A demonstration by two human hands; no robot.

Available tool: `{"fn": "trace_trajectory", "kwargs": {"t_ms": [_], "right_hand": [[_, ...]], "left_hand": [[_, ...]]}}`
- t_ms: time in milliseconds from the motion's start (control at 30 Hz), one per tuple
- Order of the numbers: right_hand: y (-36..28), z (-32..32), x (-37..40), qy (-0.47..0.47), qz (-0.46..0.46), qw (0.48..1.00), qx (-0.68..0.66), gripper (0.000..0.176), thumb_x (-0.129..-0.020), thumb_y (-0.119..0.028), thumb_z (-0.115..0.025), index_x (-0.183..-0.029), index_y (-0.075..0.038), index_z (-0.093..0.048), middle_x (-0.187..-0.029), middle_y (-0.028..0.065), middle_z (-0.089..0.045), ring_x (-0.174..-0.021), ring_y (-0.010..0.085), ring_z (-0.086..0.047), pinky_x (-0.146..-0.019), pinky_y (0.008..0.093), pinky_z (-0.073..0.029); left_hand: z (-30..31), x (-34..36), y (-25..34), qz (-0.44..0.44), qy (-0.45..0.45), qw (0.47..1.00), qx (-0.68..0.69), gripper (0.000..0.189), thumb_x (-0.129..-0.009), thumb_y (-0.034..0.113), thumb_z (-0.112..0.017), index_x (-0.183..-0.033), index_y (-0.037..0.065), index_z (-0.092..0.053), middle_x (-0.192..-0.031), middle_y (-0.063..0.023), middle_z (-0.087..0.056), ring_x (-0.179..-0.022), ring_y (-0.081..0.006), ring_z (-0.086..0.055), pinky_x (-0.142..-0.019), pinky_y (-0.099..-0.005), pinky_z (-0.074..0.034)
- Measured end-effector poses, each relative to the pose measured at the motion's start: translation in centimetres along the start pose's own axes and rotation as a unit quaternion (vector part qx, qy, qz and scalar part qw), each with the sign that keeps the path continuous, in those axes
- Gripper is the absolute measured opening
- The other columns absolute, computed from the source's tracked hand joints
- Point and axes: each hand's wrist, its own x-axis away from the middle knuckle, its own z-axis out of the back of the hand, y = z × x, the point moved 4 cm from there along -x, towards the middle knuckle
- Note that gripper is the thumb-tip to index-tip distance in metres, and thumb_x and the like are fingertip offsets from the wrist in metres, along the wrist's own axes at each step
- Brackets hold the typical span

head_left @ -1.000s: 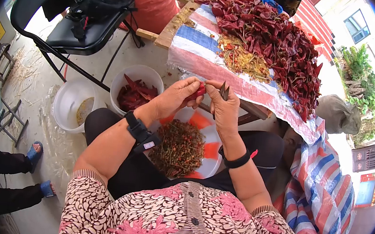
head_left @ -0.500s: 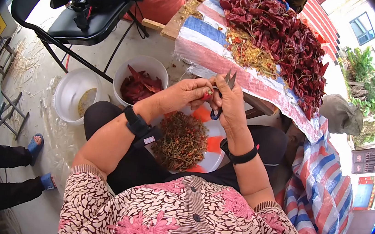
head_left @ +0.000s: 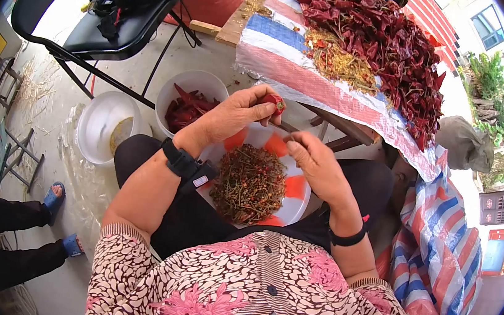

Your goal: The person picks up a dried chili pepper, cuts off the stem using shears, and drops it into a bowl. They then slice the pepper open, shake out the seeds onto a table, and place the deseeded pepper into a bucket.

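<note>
My left hand (head_left: 238,113) is closed on a dried red chili pepper (head_left: 276,103), its cut stem end facing right. Lower and to the right, my right hand (head_left: 320,168) has its fingers curled in and the tips slightly blurred. The scissors it held earlier are not visible now, and what it holds, if anything, is hidden. Below both hands, between my legs, a white and orange basin (head_left: 294,204) carries a heap of cut chili stems (head_left: 249,185). At the left, a white bucket (head_left: 197,77) contains dried red chilies (head_left: 187,111).
A big pile of dried chilies (head_left: 376,53) lies on a striped woven sheet (head_left: 275,60) over a table ahead. Left are a pale tub (head_left: 93,139) and a black folding chair (head_left: 101,34) with a bag. Another person's sandaled feet (head_left: 55,197) stand at far left.
My hands have parted: the left rose slightly with the chili, while the right moved down and right. The scissors that showed in my right hand are out of sight now.
</note>
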Motion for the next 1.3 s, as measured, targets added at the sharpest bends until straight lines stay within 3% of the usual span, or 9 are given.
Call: {"fn": "trace_trajectory", "kwargs": {"t_ms": [200, 400, 500, 600, 700, 800, 1033, 1133, 1300], "right_hand": [[-4.1, 1.0, -0.4, 0.115, 0.058, 0.989, 0.074, 0.033, -0.083, -0.029, -0.067, -0.104, -0.005, -0.060, -0.078, 0.0069, -0.058, -0.069, 0.0178, -0.055, -0.064, 0.0310, -0.043], [-3.7, 0.4, -0.9, 0.117, 0.046, 0.987, 0.103, 0.031, -0.083, -0.029, -0.067, -0.103, -0.006, -0.062, -0.077, 0.0076, -0.059, -0.066, 0.0182, -0.055, -0.064, 0.0317, -0.043], [-3.6, 0.4, -1.1, 0.109, 0.032, 0.992, 0.057, 0.031, -0.083, -0.030, -0.067, -0.103, -0.006, -0.062, -0.077, 0.0080, -0.059, -0.065, 0.0192, -0.055, -0.063, 0.0324, -0.043], [-3.1, 0.2, -1.2, 0.111, 0.043, 0.992, 0.047, 0.028, -0.086, -0.026, -0.066, -0.102, -0.004, -0.062, -0.074, 0.0042, -0.058, -0.065, 0.0136, -0.053, -0.062, 0.0291, -0.042], [-2.3, -0.3, -1.4, 0.055, 0.017, 0.990, -0.129, 0.024, -0.088, -0.022, -0.063, -0.101, -0.002, -0.062, -0.073, -0.0011, -0.057, -0.065, 0.0069, -0.049, -0.060, 0.0242, -0.040], [-2.4, -0.2, -1.1, 0.031, -0.054, 0.980, -0.186, 0.020, -0.091, -0.018, -0.061, -0.101, 0.000, -0.062, -0.074, -0.0045, -0.055, -0.068, 0.0029, -0.047, -0.060, 0.0206, -0.039], [-1.8, 0.2, -0.9, 0.087, -0.024, 0.995, -0.048, 0.023, -0.085, -0.025, -0.067, -0.101, -0.008, -0.064, -0.074, 0.0015, -0.060, -0.065, 0.0087, -0.053, -0.063, 0.0268, -0.043], [-2.0, 0.3, -0.8, 0.087, -0.004, 0.996, -0.028, 0.025, -0.084, -0.027, -0.067, -0.101, -0.009, -0.064, -0.075, 0.0033, -0.060, -0.066, 0.0114, -0.055, -0.064, 0.0286, -0.044], [-1.7, 0.4, -0.8, 0.086, 0.007, 0.996, -0.034, 0.025, -0.085, -0.027, -0.067, -0.100, -0.007, -0.063, -0.075, 0.0048, -0.060, -0.067, 0.0128, -0.055, -0.064, 0.0291, -0.044]], "left_hand": [[-0.1, -0.2, 0.1, -0.023, 0.016, 0.999, -0.018, 0.017, -0.095, 0.017, -0.055, -0.106, 0.004, -0.057, -0.096, -0.0041, -0.060, -0.088, -0.0114, -0.055, -0.083, -0.0267, -0.045], [-0.1, -0.2, 0.1, -0.032, 0.023, 0.999, -0.010, 0.017, -0.095, 0.018, -0.057, -0.105, 0.004, -0.057, -0.096, -0.0027, -0.060, -0.089, -0.0099, -0.055, -0.084, -0.0267, -0.045], [0.0, -0.2, 0.0, -0.036, 0.027, 0.999, -0.012, 0.016, -0.094, 0.017, -0.057, -0.104, 0.005, -0.057, -0.096, -0.0020, -0.060, -0.090, -0.0093, -0.055, -0.084, -0.0264, -0.045], [0.0, -0.1, 0.1, -0.038, 0.030, 0.999, -0.018, 0.015, -0.094, 0.016, -0.058, -0.103, 0.005, -0.057, -0.096, -0.0013, -0.060, -0.090, -0.0090, -0.055, -0.084, -0.0261, -0.045], [0.0, -0.1, -0.1, -0.044, 0.032, 0.998, -0.029, 0.013, -0.094, 0.015, -0.058, -0.103, 0.006, -0.057, -0.096, -0.0010, -0.061, -0.091, -0.0088, -0.055, -0.085, -0.0257, -0.046], [-0.2, -0.1, -0.1, -0.049, 0.026, 0.998, -0.024, 0.011, -0.093, 0.013, -0.057, -0.102, 0.006, -0.058, -0.097, -0.0011, -0.061, -0.093, -0.0088, -0.056, -0.086, -0.0251, -0.046], [-0.4, -0.3, -0.5, -0.076, 0.044, 0.993, -0.074, 0.009, -0.093, 0.013, -0.058, -0.100, 0.007, -0.059, -0.098, 0.0002, -0.062, -0.092, -0.0065, -0.055, -0.081, -0.0217, -0.047], [-0.6, -0.1, -0.4, -0.004, 0.063, 0.998, -0.026, 0.012, -0.092, 0.015, -0.061, -0.099, 0.005, -0.061, -0.092, 0.0027, -0.060, -0.090, -0.0059, -0.053, -0.083, -0.0218, -0.044], [-0.7, -0.2, -0.1, -0.014, 0.051, 0.997, -0.064, 0.013, -0.091, 0.018, -0.062, -0.099, 0.007, -0.061, -0.092, 0.0041, -0.061, -0.081, -0.0020, -0.050, -0.072, -0.0178, -0.042]]}}
